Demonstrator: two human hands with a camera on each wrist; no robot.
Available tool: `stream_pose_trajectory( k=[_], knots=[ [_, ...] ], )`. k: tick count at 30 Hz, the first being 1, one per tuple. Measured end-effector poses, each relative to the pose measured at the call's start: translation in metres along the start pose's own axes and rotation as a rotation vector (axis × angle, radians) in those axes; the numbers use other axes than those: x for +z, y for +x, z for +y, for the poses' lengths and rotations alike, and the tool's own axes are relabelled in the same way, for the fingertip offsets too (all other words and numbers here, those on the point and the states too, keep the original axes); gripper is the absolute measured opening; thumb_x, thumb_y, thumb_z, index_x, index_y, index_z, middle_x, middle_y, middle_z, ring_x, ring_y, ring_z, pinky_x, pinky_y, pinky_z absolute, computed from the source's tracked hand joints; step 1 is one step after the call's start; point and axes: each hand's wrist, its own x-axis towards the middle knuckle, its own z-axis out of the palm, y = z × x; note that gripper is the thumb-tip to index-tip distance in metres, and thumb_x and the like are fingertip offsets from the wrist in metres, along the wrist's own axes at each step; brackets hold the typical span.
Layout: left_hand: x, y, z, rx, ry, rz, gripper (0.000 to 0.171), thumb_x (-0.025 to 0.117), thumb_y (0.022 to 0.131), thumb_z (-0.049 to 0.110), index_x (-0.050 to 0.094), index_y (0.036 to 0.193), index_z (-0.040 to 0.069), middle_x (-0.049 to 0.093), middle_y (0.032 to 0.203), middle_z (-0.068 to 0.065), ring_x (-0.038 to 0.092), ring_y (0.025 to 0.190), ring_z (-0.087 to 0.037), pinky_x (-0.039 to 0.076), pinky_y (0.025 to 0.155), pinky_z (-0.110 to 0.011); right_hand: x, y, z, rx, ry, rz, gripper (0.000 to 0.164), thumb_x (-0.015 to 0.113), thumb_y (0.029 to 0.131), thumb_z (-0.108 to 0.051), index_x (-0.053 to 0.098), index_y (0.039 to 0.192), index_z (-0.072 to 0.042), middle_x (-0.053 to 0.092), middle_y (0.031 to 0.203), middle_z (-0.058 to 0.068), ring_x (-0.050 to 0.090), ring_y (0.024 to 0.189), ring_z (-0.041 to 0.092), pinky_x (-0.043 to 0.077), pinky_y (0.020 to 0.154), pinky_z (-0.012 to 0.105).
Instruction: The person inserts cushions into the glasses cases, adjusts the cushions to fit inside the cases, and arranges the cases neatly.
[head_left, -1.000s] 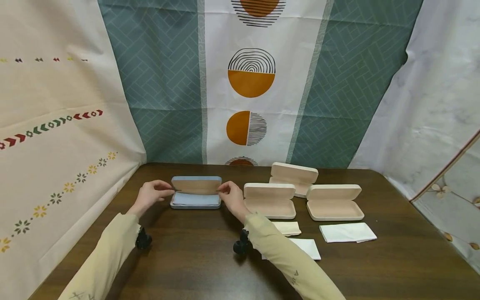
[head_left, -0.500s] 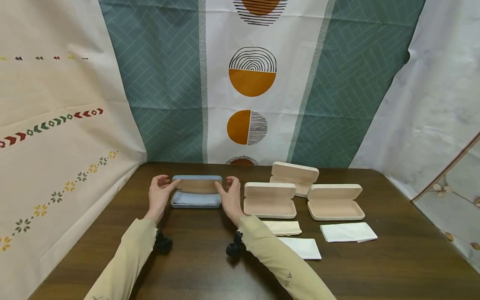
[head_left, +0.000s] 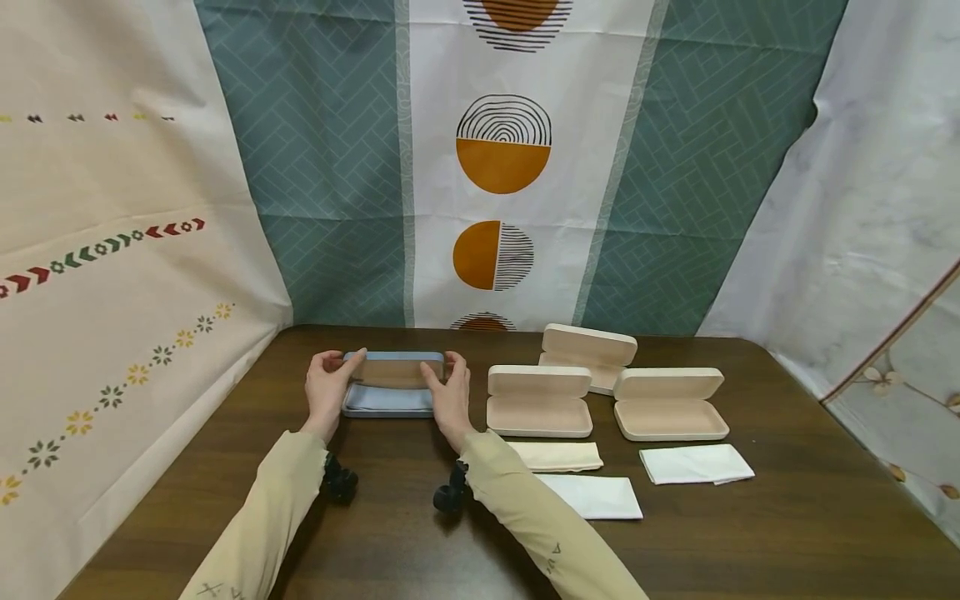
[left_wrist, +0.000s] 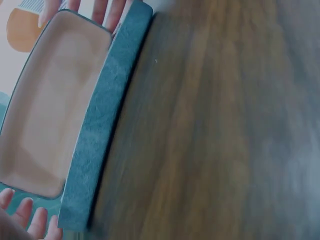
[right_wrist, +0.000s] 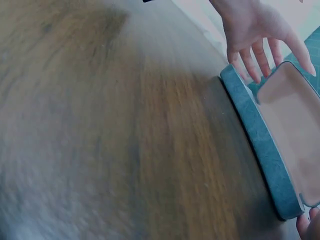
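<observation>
Fingers extended, the left hand [head_left: 327,395] and right hand [head_left: 452,402] have drawn inward at the blue eyeglass case [head_left: 388,413]. Its lid [head_left: 392,372] stays raised.

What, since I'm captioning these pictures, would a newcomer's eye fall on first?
Probably the orange circles on the backdrop, straight ahead. Next, the open blue case at the left of the table, between the left hand and right hand, a blue cloth inside. Then three open cream cases, to its right.
</observation>
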Motion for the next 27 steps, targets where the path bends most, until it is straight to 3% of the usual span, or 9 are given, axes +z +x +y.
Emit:
stream_pose_trajectory(
  k=[9,18,27],
  knots=[
    [0.004,-0.004,0.0,-0.084,-0.029,-0.02,0.064,0.067,0.078,0.044,0.045,0.114,-0.005,0.045,0.109,-0.015,0.039,0.101,-0.028,0.031,0.087,-0.04,0.006,0.0,0.002,0.006,-0.02,0.055,0.044,0.061,0.087,-0.032,0.048,0.121,-0.007,0.045,0.106,0.007,0.044,0.097,0.022,0.037,0.082,0.035],
    [0.008,-0.007,0.003,-0.046,-0.012,-0.022,0.055,0.066,0.081,0.04,0.046,0.108,-0.003,0.046,0.1,-0.013,0.04,0.094,-0.026,0.032,0.08,-0.037,0.007,0.003,-0.003,0.008,0.007,0.11,0.036,0.061,0.087,-0.031,0.049,0.11,-0.006,0.045,0.1,0.011,0.045,0.093,0.028,0.037,0.078,0.037],
    [-0.002,-0.006,0.01,-0.094,0.046,-0.133,0.055,0.064,0.082,0.042,0.045,0.11,0.0,0.045,0.109,-0.014,0.038,0.094,-0.027,0.031,0.074,-0.037,0.001,0.004,-0.007,0.041,0.005,0.062,0.035,0.06,0.088,-0.031,0.05,0.107,-0.003,0.047,0.097,0.01,0.045,0.088,0.024,0.038,0.074,0.036]
  ],
)
